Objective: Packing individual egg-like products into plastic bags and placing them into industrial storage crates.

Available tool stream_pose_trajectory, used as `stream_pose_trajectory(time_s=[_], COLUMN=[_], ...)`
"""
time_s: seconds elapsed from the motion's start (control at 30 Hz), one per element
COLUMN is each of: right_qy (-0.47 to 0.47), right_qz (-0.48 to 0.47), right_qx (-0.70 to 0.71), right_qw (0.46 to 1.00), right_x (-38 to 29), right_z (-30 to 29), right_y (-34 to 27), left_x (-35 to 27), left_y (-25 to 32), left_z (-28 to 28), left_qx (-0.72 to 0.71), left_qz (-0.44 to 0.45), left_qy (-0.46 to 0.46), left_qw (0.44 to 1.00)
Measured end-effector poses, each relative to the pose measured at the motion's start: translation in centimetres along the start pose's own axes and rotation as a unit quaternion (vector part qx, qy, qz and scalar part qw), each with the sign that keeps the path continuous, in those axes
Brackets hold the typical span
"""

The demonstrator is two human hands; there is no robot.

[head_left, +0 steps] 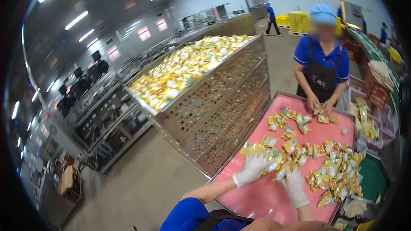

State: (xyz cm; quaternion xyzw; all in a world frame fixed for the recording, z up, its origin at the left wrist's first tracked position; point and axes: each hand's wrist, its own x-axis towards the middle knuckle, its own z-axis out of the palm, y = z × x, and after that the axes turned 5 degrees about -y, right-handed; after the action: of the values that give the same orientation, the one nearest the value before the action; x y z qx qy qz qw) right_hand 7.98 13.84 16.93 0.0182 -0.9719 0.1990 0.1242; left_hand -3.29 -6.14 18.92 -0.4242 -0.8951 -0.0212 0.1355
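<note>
Both my hands wear whitish gloves and rest among yellow sealed packets with clear windows on a pink-topped table [247, 195]. My left hand [252, 169] lies over packets near the table's left edge, fingertips partly hidden among them. At the near side of the same group, my right hand [294, 184] touches a packet [280, 174]. Whether either hand grips a packet cannot be made out. A denser heap of packets [340, 170] lies to the right of my right hand. Pale rounded contents show through several windows.
Across the table, a co-worker [322, 61] handles packets [322, 118] with both hands. A pale egg-shaped object [344, 131] lies near the right edge. A large perforated metal bin [221, 109] full of packets stands left. Crates [369, 118] and a green conveyor [369, 43] are on the right.
</note>
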Motion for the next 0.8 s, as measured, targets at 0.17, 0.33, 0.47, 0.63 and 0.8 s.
stream_pose_trajectory(time_s=[0.17,0.33,0.47,0.63,0.8], right_qy=[0.12,0.235,0.181,-0.008,-0.151], right_qz=[-0.124,-0.218,-0.22,-0.113,0.02], right_qx=[-0.053,-0.072,-0.111,-0.146,-0.116], right_qw=[0.984,0.944,0.952,0.983,0.982], right_x=[9.4,15.0,14.7,6.7,-2.9], right_z=[-8.3,-14.1,-12.0,-2.6,5.0], right_y=[-5.7,-12.7,-13.4,-8.3,-3.0], left_x=[2.8,2.1,0.1,-4.5,-7.5], left_y=[-6.5,-11.1,-12.5,-8.8,-1.8], left_z=[-13.8,-22.2,-18.0,-3.0,9.9], left_qx=[0.111,0.102,0.041,-0.066,-0.19], left_qz=[-0.006,-0.019,-0.031,-0.006,0.023], left_qy=[0.218,0.278,0.259,0.079,-0.067], left_qw=[0.97,0.955,0.965,0.995,0.979])
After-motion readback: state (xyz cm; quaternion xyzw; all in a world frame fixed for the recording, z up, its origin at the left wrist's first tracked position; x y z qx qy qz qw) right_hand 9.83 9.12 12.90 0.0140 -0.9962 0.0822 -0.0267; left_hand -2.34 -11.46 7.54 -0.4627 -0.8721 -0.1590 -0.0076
